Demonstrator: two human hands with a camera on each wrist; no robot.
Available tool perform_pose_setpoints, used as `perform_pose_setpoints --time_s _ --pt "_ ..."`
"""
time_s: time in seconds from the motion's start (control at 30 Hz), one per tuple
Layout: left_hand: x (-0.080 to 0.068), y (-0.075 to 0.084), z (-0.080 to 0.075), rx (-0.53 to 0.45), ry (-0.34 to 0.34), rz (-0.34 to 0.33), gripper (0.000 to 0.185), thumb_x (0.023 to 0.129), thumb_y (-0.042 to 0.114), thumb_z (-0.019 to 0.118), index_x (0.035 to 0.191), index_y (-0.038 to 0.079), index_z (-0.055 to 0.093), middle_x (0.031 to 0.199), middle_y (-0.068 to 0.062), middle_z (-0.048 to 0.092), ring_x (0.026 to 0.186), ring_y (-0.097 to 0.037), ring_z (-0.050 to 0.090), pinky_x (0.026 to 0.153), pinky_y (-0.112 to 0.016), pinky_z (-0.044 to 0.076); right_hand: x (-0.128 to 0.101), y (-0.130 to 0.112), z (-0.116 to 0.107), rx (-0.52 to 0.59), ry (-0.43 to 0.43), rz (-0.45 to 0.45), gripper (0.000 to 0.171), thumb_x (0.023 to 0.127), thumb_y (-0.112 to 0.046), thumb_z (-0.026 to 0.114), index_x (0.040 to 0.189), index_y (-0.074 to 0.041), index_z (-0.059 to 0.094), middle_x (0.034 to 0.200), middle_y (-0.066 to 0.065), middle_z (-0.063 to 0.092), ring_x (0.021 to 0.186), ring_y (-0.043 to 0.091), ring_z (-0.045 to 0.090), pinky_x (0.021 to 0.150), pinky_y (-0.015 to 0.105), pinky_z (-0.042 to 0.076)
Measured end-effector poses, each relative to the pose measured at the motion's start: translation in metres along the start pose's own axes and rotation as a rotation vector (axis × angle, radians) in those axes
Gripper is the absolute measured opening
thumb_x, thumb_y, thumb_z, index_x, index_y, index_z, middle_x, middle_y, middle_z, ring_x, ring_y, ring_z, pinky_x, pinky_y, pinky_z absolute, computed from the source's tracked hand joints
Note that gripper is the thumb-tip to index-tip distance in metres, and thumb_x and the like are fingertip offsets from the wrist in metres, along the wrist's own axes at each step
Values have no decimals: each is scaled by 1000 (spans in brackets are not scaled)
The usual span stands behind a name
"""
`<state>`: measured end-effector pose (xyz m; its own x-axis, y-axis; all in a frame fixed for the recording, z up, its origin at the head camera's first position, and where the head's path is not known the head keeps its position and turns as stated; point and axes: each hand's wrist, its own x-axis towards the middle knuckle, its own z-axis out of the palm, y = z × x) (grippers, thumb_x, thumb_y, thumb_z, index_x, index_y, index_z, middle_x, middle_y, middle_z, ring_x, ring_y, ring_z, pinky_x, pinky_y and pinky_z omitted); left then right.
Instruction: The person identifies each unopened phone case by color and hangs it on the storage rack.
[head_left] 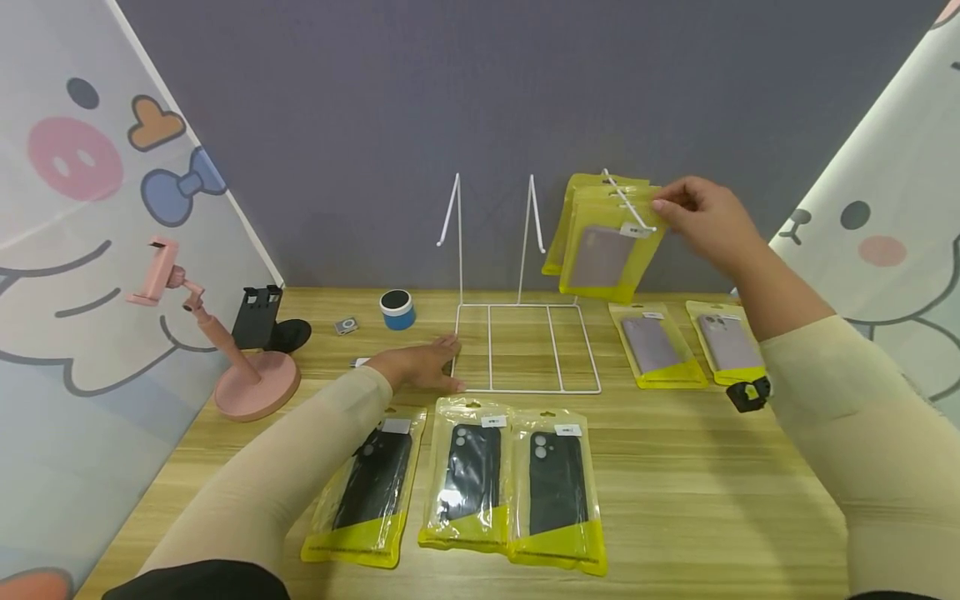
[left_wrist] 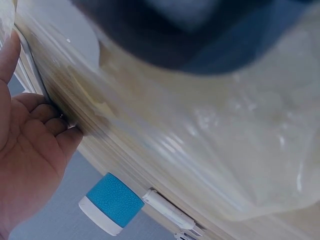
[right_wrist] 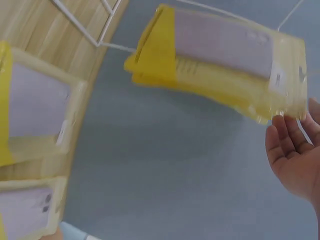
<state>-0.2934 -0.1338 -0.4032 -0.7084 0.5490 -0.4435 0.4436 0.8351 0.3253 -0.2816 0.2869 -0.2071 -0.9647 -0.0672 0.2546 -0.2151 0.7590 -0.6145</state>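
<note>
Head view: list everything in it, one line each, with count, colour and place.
Wire rack: one, white, table centre.
Hanging pouches: at least two, yellow, lilac case in the front one, on the rack's right hook.
Lilac-case pouches: two, yellow, flat right of rack.
Black-case pouches: three, yellow, near edge.
Phone stand: one, pink, left.
Black holder: one, behind the stand.
Round speaker: one, blue and white, back.
Small device: one, grey, beside it.
Table: wood.
Left hand: on the rack's base corner.
Right hand: at the hanging pouches' top.
</note>
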Motion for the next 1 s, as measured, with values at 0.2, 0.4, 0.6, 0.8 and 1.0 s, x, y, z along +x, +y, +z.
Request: perform_pose_setpoints --time_s 0.2,0.4,0.6,0.8,1.0 --pt "-2 0 0 -1 5 -2 98 93 57 57 158 7 5 166 -10 -7 153 -27 -4 123 -45 9 -16 43 -12 -7 75 66 59 99 -57 40 139 -14 48 117 3 55 106 22 52 84 40 43" --pt "-1 -4 0 10 7 3 98 93 58 56 159 7 4 166 -10 -7 153 -27 -4 123 -46 9 -37 124 3 -173 -79 119 72 103 -52 31 147 4 33 141 35 39 125 53 38 99 69 32" --pt "-1 -6 0 21 1 3 98 93 58 56 158 7 4 166 -11 -7 153 -28 -4 123 -46 8 -67 195 36 -403 -246 71 57 106 -32 40 139 14 40 141 43 34 123 61 38 101 71 32" --pt "-3 -7 0 10 5 0 98 93 58 56 158 7 3 166 -11 -7 153 -28 -4 123 -48 8 -89 217 51 -452 -311 -7 39 101 -22 50 120 12 57 113 36 62 101 53 59 86 63 46" --pt "-3 -9 -1 8 7 -5 98 93 57 57 158 7 4 166 -11 -7 153 -29 -4 123 -47 8 -89 211 36 -387 -334 67 43 106 -32 41 101 5 62 75 8 66 66 24 61 63 40 48"
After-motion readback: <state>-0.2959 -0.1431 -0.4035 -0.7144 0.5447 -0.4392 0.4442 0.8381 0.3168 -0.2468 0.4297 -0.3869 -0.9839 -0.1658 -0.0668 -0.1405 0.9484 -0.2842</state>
